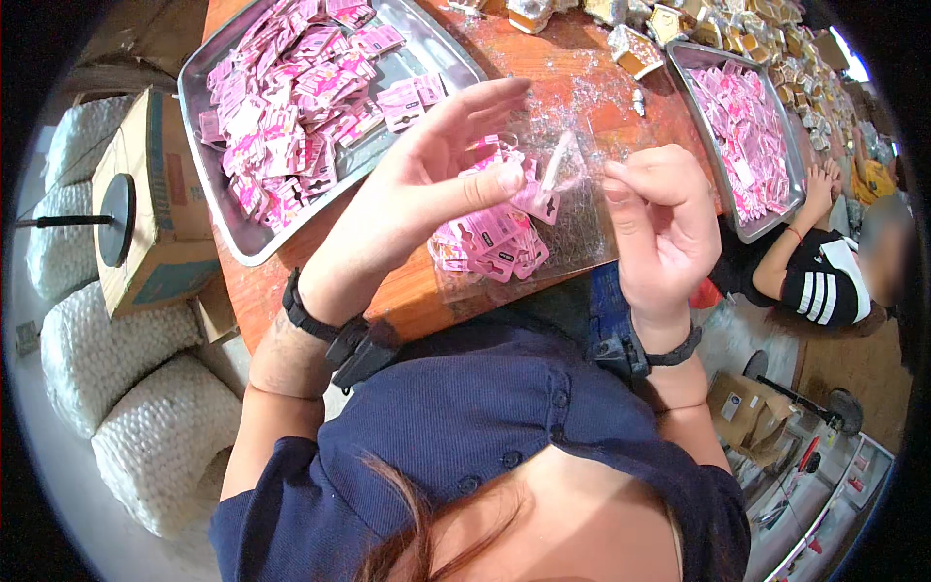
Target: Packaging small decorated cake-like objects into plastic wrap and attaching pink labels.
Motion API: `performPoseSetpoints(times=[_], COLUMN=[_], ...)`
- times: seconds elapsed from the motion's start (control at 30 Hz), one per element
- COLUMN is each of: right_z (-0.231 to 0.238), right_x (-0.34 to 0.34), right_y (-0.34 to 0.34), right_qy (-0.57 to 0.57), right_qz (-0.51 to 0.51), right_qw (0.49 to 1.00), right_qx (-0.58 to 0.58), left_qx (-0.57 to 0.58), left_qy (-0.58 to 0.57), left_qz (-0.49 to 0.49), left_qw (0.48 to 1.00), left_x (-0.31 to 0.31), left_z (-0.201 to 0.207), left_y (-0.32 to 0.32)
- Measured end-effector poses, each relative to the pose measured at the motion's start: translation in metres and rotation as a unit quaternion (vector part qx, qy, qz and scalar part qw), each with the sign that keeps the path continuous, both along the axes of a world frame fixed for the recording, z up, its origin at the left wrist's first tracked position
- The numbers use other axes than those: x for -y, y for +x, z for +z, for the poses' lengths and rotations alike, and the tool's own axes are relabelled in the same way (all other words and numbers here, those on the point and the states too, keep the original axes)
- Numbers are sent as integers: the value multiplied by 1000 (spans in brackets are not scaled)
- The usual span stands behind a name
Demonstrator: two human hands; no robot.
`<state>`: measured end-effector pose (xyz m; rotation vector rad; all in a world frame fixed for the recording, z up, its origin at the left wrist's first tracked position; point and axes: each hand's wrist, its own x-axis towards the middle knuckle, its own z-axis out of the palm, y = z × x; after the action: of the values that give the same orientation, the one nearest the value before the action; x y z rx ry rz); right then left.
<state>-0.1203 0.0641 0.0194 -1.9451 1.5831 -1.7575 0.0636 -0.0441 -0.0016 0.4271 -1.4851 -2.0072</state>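
Note:
My left hand [427, 179] pinches a small pink card [539, 202] between thumb and fingers, its other fingers spread upward. My right hand [664, 223] is closed on the edge of a clear plastic bag [572, 228] held between both hands. Several pink cards [485, 242] lie inside the lower part of the bag. Both hands hover over the near edge of the orange wooden table [388, 291].
A metal tray [228, 218] full of pink cards sits at the left, a second tray [727, 218] of them at the right. Small boxes [635, 48] crowd the far table. Another person [824, 267] sits at right. A cardboard box [155, 209] and white sacks [116, 349] stand at left.

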Motion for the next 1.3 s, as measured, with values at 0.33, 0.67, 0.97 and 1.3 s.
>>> performPoseSetpoints(times=[0.33,0.67,0.97,1.3], right_z=[8,-4,0,9], right_x=[20,22,29,59], right_y=[15,9,17,12], right_qy=[27,218,110,0], right_qz=[73,128,88,147], right_qw=[973,966,990,974], right_qx=[-219,46,-14,-173], left_qx=[-4,26,31,-30], left_qy=[46,56,53,161], left_qz=[-31,-65,-30,-55], left_qw=[998,996,998,985], left_x=[15,16,17,18], left_z=[-7,2,2,-5], left_y=[10,13,14,15])
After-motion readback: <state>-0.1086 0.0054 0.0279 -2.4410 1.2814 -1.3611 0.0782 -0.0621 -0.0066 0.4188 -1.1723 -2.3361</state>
